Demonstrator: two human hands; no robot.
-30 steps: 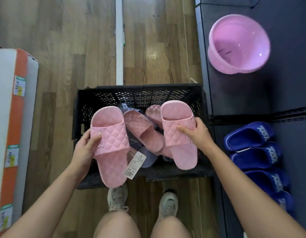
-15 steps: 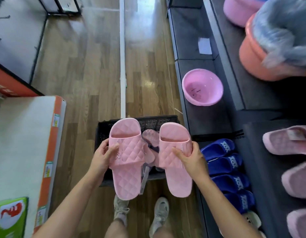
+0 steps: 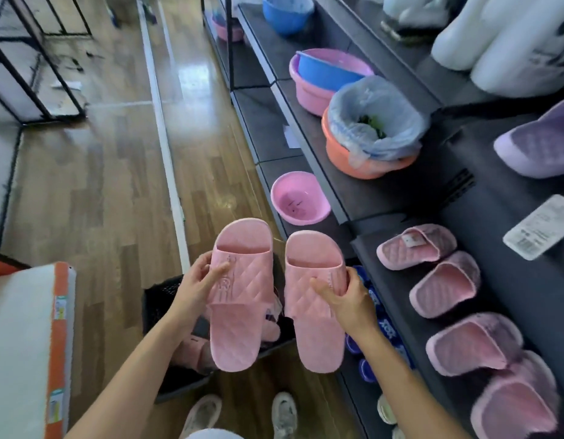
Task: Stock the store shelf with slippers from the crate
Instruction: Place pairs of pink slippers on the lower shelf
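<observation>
Above crate (image 3: 158,308), pink slippers (image 3: 242,293), shelf label (image 3: 540,228) unreadable

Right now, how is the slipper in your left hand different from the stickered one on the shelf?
The held slipper hangs in the left hand; the stickered slipper lies on the shelf. The held slipper points forward; the stickered slipper lies crosswise. The stickered slipper's strap bears a white label; the held slipper's doesn't. Both are quilted pink.

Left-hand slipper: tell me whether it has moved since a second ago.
Yes. Held by the left hand, the slipper has risen: its toe, earlier inside the crate outline, now reaches past the far rim.
</observation>
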